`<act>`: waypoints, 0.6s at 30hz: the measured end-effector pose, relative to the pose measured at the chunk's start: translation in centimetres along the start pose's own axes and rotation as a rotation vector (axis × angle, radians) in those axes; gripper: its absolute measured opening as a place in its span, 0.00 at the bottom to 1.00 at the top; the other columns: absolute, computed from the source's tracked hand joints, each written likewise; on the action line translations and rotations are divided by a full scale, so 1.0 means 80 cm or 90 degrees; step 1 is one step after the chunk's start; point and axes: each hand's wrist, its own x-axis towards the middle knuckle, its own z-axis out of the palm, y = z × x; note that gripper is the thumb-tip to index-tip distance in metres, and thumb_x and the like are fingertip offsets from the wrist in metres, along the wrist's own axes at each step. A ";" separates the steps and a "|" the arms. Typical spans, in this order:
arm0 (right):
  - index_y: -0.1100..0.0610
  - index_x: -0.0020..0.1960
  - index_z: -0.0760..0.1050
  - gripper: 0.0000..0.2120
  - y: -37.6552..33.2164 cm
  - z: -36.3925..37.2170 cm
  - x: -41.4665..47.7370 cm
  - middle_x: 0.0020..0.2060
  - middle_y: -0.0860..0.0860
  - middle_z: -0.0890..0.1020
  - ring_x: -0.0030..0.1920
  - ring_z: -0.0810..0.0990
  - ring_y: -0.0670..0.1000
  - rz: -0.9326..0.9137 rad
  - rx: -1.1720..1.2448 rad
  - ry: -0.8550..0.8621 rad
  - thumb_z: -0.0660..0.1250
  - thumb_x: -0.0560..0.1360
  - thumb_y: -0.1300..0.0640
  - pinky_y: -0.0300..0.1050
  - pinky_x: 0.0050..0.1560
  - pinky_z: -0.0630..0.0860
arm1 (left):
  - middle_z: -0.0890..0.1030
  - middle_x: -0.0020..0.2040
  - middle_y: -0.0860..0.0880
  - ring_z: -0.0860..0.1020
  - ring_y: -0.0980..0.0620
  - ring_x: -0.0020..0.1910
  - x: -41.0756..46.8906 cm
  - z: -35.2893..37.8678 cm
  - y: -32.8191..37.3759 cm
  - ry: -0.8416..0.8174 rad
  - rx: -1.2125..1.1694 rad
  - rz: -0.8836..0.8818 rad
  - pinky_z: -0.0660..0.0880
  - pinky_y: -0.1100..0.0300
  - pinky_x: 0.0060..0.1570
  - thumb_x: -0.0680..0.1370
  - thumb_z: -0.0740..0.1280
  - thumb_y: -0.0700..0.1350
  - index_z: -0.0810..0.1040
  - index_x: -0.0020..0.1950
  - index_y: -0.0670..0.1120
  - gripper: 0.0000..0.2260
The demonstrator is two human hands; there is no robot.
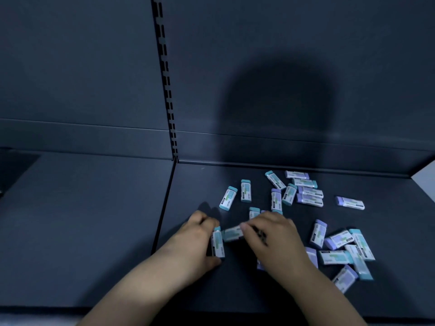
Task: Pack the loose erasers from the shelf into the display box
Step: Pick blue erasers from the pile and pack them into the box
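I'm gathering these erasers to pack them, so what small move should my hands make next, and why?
Probably bring the second eraser at the right hand against the teal-capped eraser the left hand grips, building a bundle. The two lie almost touching, many loose erasers lie scattered on the shelf, and no display box is in view.

One view only, head-worn and wide-angle: it looks forward and steeply down from above the front edge of the shelf (94, 231), facing the back panel (306, 55), with the slotted upright (166, 74) running left of centre. Close range: both forearms enter from the bottom edge, left hand (197, 236) and right hand (273, 234) sit low centre, and the scattered erasers (306, 196) lie just beyond and to the right.
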 end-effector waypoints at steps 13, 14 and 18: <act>0.41 0.64 0.71 0.30 -0.018 -0.034 0.006 0.52 0.42 0.71 0.60 0.67 0.45 -0.019 -0.136 -0.315 0.67 0.64 0.31 0.41 0.58 0.60 | 0.59 0.69 0.57 0.63 0.55 0.69 0.000 -0.006 -0.002 -0.009 0.093 0.020 0.60 0.65 0.65 0.71 0.70 0.57 0.56 0.75 0.55 0.36; 0.41 0.68 0.66 0.37 -0.019 -0.031 0.008 0.57 0.43 0.70 0.62 0.65 0.46 -0.025 -0.162 -0.348 0.68 0.63 0.31 0.42 0.61 0.59 | 0.59 0.69 0.56 0.63 0.55 0.69 0.000 -0.006 -0.002 -0.004 0.095 0.021 0.60 0.65 0.65 0.72 0.70 0.57 0.57 0.75 0.55 0.36; 0.45 0.71 0.61 0.41 -0.021 -0.018 0.005 0.62 0.45 0.67 0.65 0.62 0.49 -0.049 -0.203 -0.350 0.69 0.63 0.33 0.46 0.65 0.58 | 0.61 0.68 0.57 0.63 0.56 0.68 -0.005 -0.007 -0.003 -0.014 0.109 0.037 0.61 0.64 0.66 0.71 0.70 0.56 0.60 0.73 0.57 0.33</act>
